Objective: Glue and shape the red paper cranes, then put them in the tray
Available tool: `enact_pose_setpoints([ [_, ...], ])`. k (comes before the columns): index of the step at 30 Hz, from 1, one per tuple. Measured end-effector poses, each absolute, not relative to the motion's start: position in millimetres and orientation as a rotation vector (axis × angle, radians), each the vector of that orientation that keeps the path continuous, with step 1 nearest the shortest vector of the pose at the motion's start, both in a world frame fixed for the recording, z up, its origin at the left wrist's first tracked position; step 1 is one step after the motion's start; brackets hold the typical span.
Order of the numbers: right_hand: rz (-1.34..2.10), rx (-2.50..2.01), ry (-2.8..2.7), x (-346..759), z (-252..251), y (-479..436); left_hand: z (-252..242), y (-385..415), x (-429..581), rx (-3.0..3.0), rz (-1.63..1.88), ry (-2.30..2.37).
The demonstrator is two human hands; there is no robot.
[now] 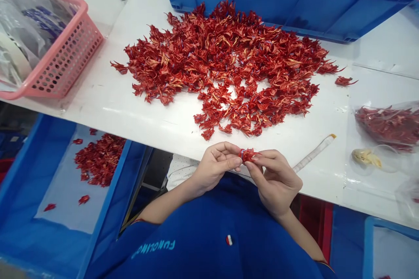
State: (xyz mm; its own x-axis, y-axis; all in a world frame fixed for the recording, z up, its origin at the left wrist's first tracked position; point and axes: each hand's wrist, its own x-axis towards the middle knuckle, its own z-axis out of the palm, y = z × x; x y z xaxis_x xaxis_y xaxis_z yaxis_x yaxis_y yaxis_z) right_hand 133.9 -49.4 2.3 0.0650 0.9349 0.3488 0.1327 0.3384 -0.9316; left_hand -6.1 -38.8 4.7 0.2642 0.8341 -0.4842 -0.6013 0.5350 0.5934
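Between my two hands, just over the near edge of the white table, is a small red petal-like piece with a bluish band at its left end. My left hand pinches that banded end between thumb and fingers. The pointed right end is pinched by my right hand. Beyond my hands a wide heap of similar red pieces lies spread on the table, several showing orange streaks. What the pieces are exactly, I cannot make out.
A blue crate stands behind the heap. At left is a pink basket with plastic bags. Below it, a blue bin holds more red pieces. To the right lie a white stick, a bag of red pieces and a clear dish.
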Motion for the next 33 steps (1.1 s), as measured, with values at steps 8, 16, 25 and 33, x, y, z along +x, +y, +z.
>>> enact_pose_setpoints([
  [8, 0.917, -1.101, -1.33, 136, 2, -49, 1, -43, -6, 0.567, 1.151, 0.929],
  [16, 1.01, -1.125, -1.273, 136, 5, -48, 1, -44, -7, 0.811, 1.218, 0.982],
  [25, 0.941, -1.014, -1.297, 139, -12, -56, 1, -47, -4, 1.243, 1.409, 1.163],
  [33, 0.998, -0.992, -1.229, 139, -8, -51, -5, -45, -8, 1.561, 1.412, 1.173],
])
